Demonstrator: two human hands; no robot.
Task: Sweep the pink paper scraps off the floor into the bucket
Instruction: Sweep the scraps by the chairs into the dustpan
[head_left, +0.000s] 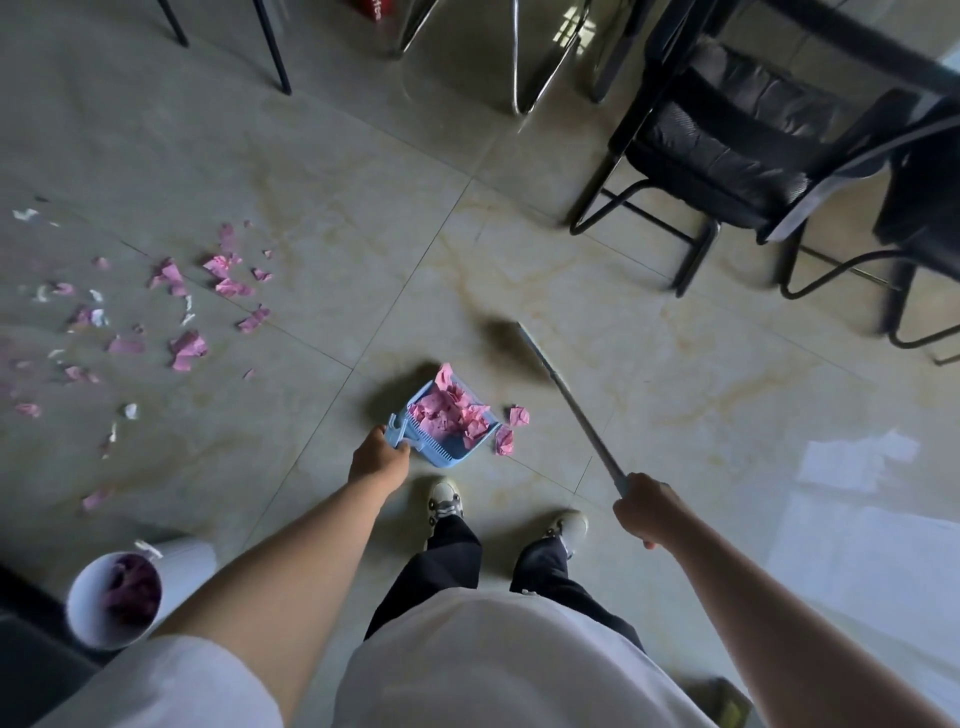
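I am gripping the handle of the blue dustpan (447, 426) with my left hand (378, 457), fingers curled around it, and the pan is sitting just in front of my feet, filled with crumpled pink paper scraps (451, 413). Two more pink pieces (511, 428) are lying on the floor (649, 364) right beside the pan's open edge. My right hand (647, 512) is closing around the grey broom handle (569, 402), which is slanting up and away from me toward a blurred brush head beyond the pan. Off to my left, well apart from the dustpan, a wide scatter of pink scraps (182, 306) mixed with a few white bits is lying across the tiles. The white bucket (111, 597) is standing near my left elbow, at the lower left, with purplish-pink paper already showing inside it. A black chair (727, 150) is standing at the upper right, and my two light shoes are showing below the pan
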